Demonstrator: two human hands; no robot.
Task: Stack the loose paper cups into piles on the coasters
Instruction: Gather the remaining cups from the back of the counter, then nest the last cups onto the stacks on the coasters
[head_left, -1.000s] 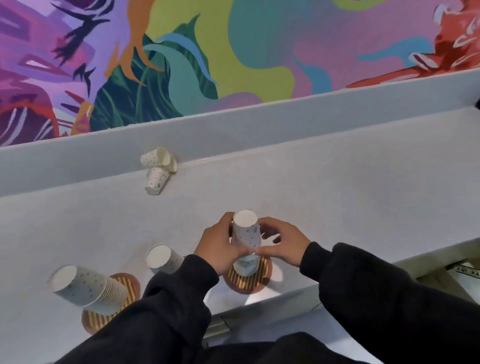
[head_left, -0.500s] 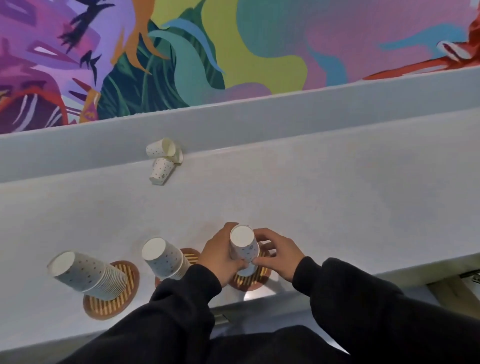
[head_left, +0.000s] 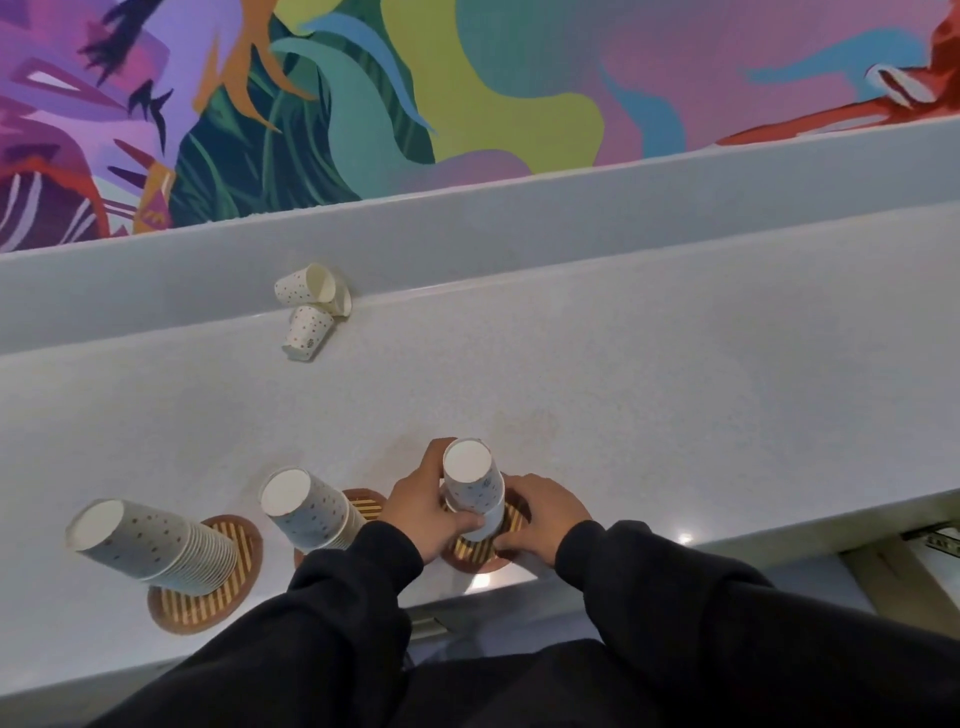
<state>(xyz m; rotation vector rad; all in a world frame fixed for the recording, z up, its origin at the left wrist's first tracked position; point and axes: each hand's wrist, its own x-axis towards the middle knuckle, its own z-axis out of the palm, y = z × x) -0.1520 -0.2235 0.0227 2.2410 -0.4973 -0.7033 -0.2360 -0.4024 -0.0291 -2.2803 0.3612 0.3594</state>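
Both sets of fingers are grasping. The left hand (head_left: 421, 512) fingers (head_left: 460, 519) curl round the lower wall of the stack (head_left: 470, 478). The right hand (head_left: 543, 512) fingers (head_left: 519, 486) curl against its base from the other side.

Change: one second ago both hands gripped the stack higher on its wall. They now sit low, at the coaster (head_left: 470, 553), and the stack reads slightly shorter. Judgement: the top cup has been pressed home, and this pile is seated on its coaster.

The stack stands between the fingers, flat white end up.

Just left of the left hand, a second pile (head_left: 306, 506) stands on its own coaster (head_left: 366, 504). Further left, a taller pile (head_left: 156, 545) stands on a third coaster (head_left: 208, 597).

Well beyond the fingers, loose cups (head_left: 309, 306) lie on their sides in a touching cluster. Judgement: the task is not complete while these remain unstacked.

The desk (head_left: 675, 389) is pale grey and speckled. A raised ledge (head_left: 519, 223) runs along its far edge, touching the loose cups. Above it is a mural (head_left: 467, 78) in purple, green and pink.
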